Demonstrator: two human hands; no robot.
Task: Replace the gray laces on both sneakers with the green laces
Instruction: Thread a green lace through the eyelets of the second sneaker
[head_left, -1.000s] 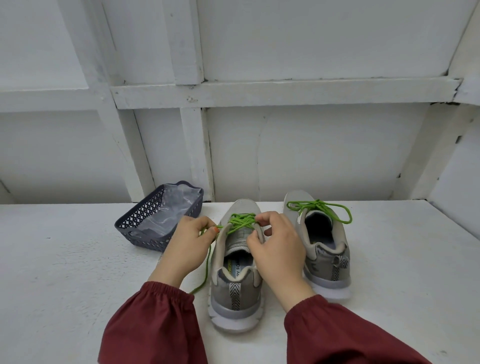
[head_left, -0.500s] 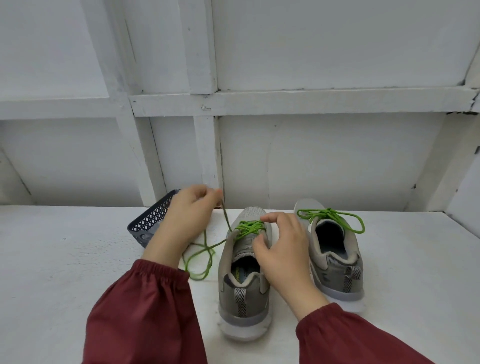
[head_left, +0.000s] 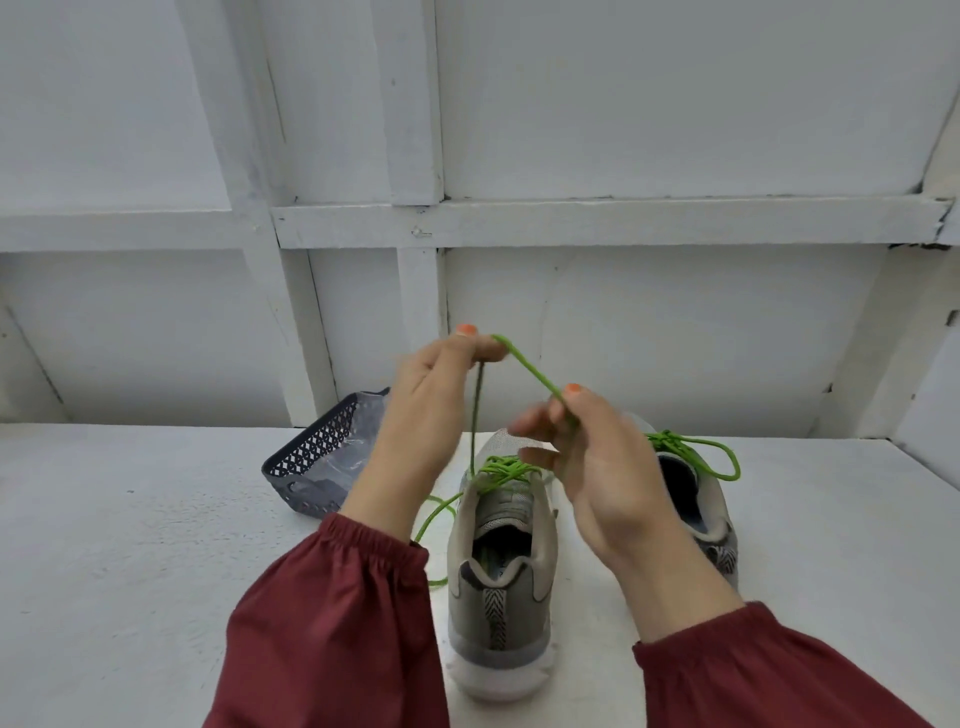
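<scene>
Two grey sneakers stand heels toward me on the white table. The left sneaker (head_left: 501, 582) carries a green lace (head_left: 530, 371) that rises from its eyelets. My left hand (head_left: 431, 410) pinches that lace high above the shoe. My right hand (head_left: 597, 457) grips the same lace a little lower, to the right, so a taut stretch runs between both hands. A loose end of the lace trails on the table left of the shoe. The right sneaker (head_left: 701, 509), partly hidden behind my right hand, has a green lace tied in a bow (head_left: 696, 452).
A dark blue perforated basket (head_left: 317, 457) with a clear plastic bag inside sits at the back left of the table (head_left: 130, 571). A white panelled wall (head_left: 623, 322) closes off the rear.
Both hands have risen from the left sneaker's eyelets. The left hand pulled the lace up and rightward; the right hand left the shoe and took hold of the lace.
</scene>
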